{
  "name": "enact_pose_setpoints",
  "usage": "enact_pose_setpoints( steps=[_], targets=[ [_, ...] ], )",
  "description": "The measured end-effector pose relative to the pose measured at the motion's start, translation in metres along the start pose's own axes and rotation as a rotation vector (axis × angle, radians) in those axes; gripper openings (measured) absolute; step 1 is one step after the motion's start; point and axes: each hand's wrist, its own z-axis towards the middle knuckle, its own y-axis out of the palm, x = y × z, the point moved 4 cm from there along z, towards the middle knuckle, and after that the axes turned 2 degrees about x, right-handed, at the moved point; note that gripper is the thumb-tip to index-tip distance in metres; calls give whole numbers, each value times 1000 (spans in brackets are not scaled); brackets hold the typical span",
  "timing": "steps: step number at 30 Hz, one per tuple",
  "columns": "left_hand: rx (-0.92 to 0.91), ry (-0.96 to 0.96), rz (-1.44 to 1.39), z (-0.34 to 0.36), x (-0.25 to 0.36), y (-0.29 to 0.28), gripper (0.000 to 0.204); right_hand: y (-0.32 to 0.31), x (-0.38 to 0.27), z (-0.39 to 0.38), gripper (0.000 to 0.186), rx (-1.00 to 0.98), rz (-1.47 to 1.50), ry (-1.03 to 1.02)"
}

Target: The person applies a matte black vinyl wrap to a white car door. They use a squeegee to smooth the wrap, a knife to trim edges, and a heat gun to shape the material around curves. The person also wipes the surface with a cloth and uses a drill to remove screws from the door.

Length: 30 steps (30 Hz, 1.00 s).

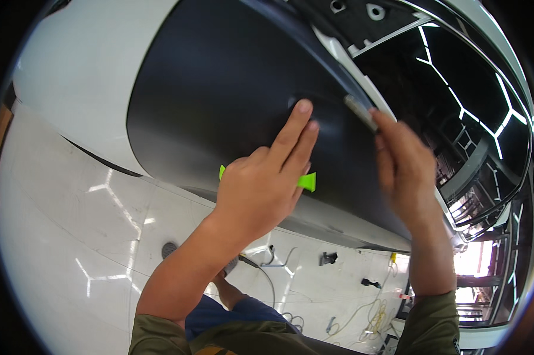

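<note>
- The car body (pixel 72 77) fills the upper half of the frame, a white curved panel at upper left; it lies tilted under the camera because the person leans over it.
- The film (pixel 219 89), a matte black sheet, covers the panel across the upper centre, smooth and free of visible wrinkles, its lower edge running in a curve toward the lower right.
- The floor (pixel 72 236), pale and glossy, takes the lower left, with cables and small tools scattered at lower centre.
- The left hand (pixel 261 189) lies flat on the film at centre, fingers together and stretched, seemingly to press it down; a green squeegee (pixel 306 181) shows beneath the palm, pinned there.
- The right hand (pixel 406 171), at centre right, pinches a small grey tool (pixel 359 111) at the film's edge, likely to trim or tuck it.
</note>
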Motion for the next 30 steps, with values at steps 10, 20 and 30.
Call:
enact_pose_setpoints(
  steps=[10,20,30],
  targets=[
    [-261,225,186,16,0,-53,46,42,-56,-46,29,56,1196,875],
    [-585,584,317,49,-20,-58,58,49,-100,-27,25,629,1787,1348],
    [-1019,425,-257,77,-61,-108,45,51,-134,5,28,1099,1900,1460]
  ],
)
